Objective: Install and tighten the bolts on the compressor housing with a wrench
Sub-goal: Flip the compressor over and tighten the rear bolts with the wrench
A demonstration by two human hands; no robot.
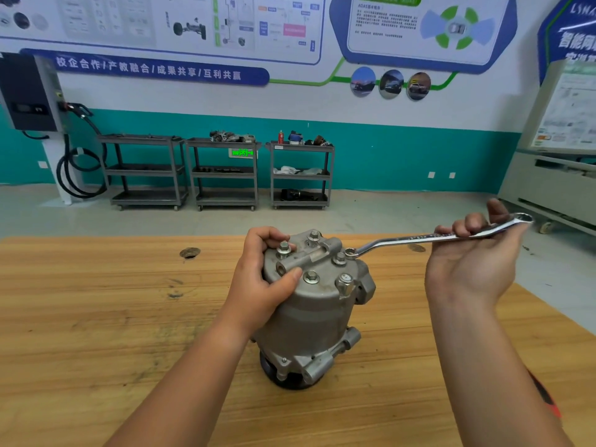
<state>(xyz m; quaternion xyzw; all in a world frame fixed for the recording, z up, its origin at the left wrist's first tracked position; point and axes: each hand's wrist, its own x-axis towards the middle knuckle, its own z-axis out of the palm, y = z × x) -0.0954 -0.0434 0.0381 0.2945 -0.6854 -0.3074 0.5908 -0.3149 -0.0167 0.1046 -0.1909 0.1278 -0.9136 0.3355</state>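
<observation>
A grey cast-metal compressor housing (pixel 309 317) stands upright near the middle of the light wooden desk (pixel 96 301). Silver hex-headed bolts (pixel 311 276) sit in its top face. The left hand (pixel 267 279) clasps the top rim, its grip curled around the housing with the thumb on the face. The right hand (pixel 474 253), palm up, has its grip wrapped around the shank of a shiny double-ring steel wrench (pixel 429 237). The near ring lies just beside one bolt. Three dark metal shelf carts (pixel 145 138) line the teal wall. The middle one carries metal parts on top, the right one a red can and white rags.
</observation>
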